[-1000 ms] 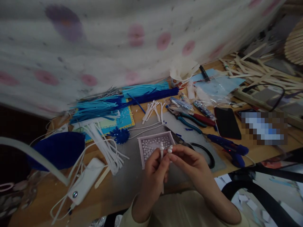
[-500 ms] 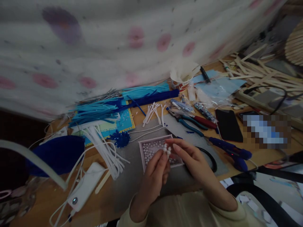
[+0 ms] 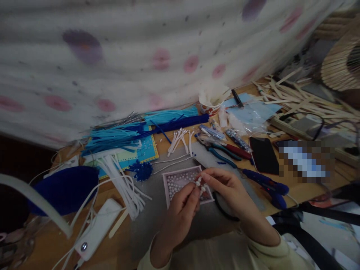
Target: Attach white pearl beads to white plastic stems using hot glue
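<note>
Left hand [image 3: 180, 212], fingers pinched on pearl-tipped pieces [image 3: 198, 182] | Right hand [image 3: 230, 187], fingers nearly together at their tips, its grip unclear | Pieces held over a box [image 3: 181, 170] of loose pearls [image 3: 174, 184] on the bench [image 3: 112, 251]

Free mat [image 3: 153, 210] left of bead box [image 3: 165, 186]

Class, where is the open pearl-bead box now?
In the head view, the bead box sits lower centre on the grey mat, right of the blue tuft, partly hidden by the left hand.
</note>
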Demonstrator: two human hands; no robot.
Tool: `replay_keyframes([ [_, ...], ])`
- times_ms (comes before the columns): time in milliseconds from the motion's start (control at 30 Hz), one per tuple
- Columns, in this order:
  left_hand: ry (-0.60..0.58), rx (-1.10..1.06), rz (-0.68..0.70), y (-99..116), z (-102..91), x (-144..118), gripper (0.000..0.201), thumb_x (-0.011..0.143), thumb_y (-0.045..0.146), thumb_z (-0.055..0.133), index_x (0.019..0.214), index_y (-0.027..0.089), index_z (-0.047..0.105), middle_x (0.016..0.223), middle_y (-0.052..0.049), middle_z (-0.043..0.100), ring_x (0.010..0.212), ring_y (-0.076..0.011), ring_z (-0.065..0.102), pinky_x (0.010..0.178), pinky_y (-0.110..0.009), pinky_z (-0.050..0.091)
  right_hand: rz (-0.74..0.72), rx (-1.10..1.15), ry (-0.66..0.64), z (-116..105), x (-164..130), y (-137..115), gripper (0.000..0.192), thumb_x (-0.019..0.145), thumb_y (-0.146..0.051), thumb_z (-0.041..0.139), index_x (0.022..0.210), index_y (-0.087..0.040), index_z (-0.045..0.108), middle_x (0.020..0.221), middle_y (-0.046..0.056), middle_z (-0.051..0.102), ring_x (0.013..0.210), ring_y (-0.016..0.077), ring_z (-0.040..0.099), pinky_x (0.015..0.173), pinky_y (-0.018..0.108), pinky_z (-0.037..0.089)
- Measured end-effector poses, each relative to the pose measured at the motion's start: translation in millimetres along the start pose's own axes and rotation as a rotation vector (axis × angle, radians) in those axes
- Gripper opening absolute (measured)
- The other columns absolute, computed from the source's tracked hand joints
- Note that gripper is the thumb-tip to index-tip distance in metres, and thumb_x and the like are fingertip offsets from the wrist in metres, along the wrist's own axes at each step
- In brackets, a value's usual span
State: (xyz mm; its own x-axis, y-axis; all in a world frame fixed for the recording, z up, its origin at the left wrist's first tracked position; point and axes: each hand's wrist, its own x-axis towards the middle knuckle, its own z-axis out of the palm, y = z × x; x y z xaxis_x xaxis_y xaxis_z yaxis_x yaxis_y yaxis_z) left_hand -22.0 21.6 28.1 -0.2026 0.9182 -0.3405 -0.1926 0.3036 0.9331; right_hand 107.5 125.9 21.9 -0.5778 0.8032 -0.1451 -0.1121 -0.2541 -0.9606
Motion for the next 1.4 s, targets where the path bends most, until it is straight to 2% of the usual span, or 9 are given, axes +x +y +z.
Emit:
replay_keyframes([
  [133, -0.070, -0.035, -0.039, 0.4, 0.9, -2.4, 0.045, 0.098, 0.060, 0.064, 0.074, 0.022, 0.058, 0.056, 0.009, 0.039, 0.048, -0.0099, 0.029, 0.046, -0.026, 0.022, 0.029, 0.080, -0.108, -6.5, -2.6, -1.4, 0.033, 0.085, -0.053, 0.083, 0.076, -0.022, 0.078, 0.067, -0.002, 0.070, 0.056, 0.0113, 0.058, 0.056, 0.024, 0.050],
  [233, -0.138, -0.098, -0.083, -2.1, 2.4, -3.1, 0.049, 0.094, 0.066, 0.066, 0.075, 0.021, 0.063, 0.053, 0.011, 0.037, 0.045, -0.0084, 0.023, 0.043, -0.025, 0.019, -0.018, 0.067, -0.154, -8.4, -8.0, 0.0, 0.031, 0.088, -0.051, 0.079, 0.078, -0.022, 0.074, 0.067, -0.002, 0.068, 0.054, 0.0128, 0.058, 0.053, 0.026, 0.048],
  [467, -0.163, -0.213, -0.239, -1.3, 9.4, -10.3, 0.053, 0.083, 0.071, 0.077, 0.078, 0.019, 0.065, 0.047, 0.014, 0.035, 0.041, -0.0059, 0.016, 0.039, -0.022, 0.014, -0.585, -0.542, 0.136, -3.4, -20.0, 7.6, 0.024, 0.101, -0.026, 0.059, 0.077, -0.024, 0.060, 0.072, 0.001, 0.063, 0.068, 0.0172, 0.058, 0.064, 0.030, 0.045],
  [600, -0.143, -0.234, -0.241, -1.8, 9.5, -11.6, 0.057, 0.076, 0.073, 0.081, 0.075, 0.019, 0.064, 0.046, 0.014, 0.036, 0.041, -0.0049, 0.017, 0.039, -0.021, 0.015, -0.740, -0.683, 0.204, 0.2, -20.8, 13.1, 0.020, 0.100, -0.017, 0.052, 0.082, -0.025, 0.054, 0.073, 0.001, 0.061, 0.067, 0.0180, 0.057, 0.062, 0.031, 0.043],
  [767, -0.102, -0.229, -0.269, -5.9, 9.4, -12.3, 0.058, 0.072, 0.074, 0.084, 0.075, 0.020, 0.062, 0.045, 0.013, 0.038, 0.039, -0.0042, 0.019, 0.040, -0.021, 0.015, -0.735, -0.682, 0.222, 2.8, -23.8, 18.1, 0.020, 0.101, -0.016, 0.047, 0.084, -0.026, 0.050, 0.074, 0.001, 0.059, 0.066, 0.0180, 0.056, 0.061, 0.031, 0.042],
  [933, -0.043, -0.232, -0.291, -3.9, 12.7, -15.5, 0.059, 0.068, 0.071, 0.089, 0.083, 0.019, 0.067, 0.045, 0.011, 0.047, 0.039, -0.0044, 0.025, 0.042, -0.021, 0.016, -0.730, -0.661, 0.245, 3.9, -28.3, 18.1, 0.023, 0.103, -0.018, 0.044, 0.082, -0.027, 0.046, 0.073, 0.000, 0.056, 0.065, 0.0173, 0.055, 0.061, 0.030, 0.044],
  [1133, -0.131, -0.261, -0.270, -9.1, 11.4, -15.5, 0.058, 0.072, 0.074, 0.084, 0.075, 0.019, 0.065, 0.043, 0.014, 0.034, 0.039, -0.0039, 0.016, 0.039, -0.020, 0.014, -0.697, -0.602, 0.293, -1.1, -30.5, 13.9, 0.023, 0.101, -0.021, 0.047, 0.079, -0.026, 0.049, 0.072, 0.001, 0.059, 0.065, 0.0170, 0.056, 0.061, 0.030, 0.045],
  [1300, -0.177, -0.360, -0.238, -9.8, 11.7, -15.9, 0.055, 0.073, 0.069, 0.087, 0.074, 0.018, 0.067, 0.044, 0.014, 0.034, 0.039, -0.0034, 0.014, 0.037, -0.019, 0.012, -0.600, -0.455, 0.310, -0.5, -26.7, 16.7, 0.042, 0.106, -0.041, 0.048, 0.067, -0.025, 0.053, 0.061, -0.001, 0.056, 0.059, 0.0164, 0.054, 0.058, 0.030, 0.044],
  [1400, -0.189, -0.417, -0.226, -5.4, 12.5, -16.0, 0.056, 0.070, 0.069, 0.089, 0.074, 0.017, 0.068, 0.044, 0.015, 0.030, 0.040, -0.0035, 0.011, 0.037, -0.019, 0.010, -0.570, -0.445, 0.352, -15.9, -26.1, 10.4, 0.055, 0.106, -0.053, 0.049, 0.060, -0.024, 0.055, 0.054, -0.001, 0.055, 0.052, 0.0151, 0.052, 0.054, 0.030, 0.042],
])
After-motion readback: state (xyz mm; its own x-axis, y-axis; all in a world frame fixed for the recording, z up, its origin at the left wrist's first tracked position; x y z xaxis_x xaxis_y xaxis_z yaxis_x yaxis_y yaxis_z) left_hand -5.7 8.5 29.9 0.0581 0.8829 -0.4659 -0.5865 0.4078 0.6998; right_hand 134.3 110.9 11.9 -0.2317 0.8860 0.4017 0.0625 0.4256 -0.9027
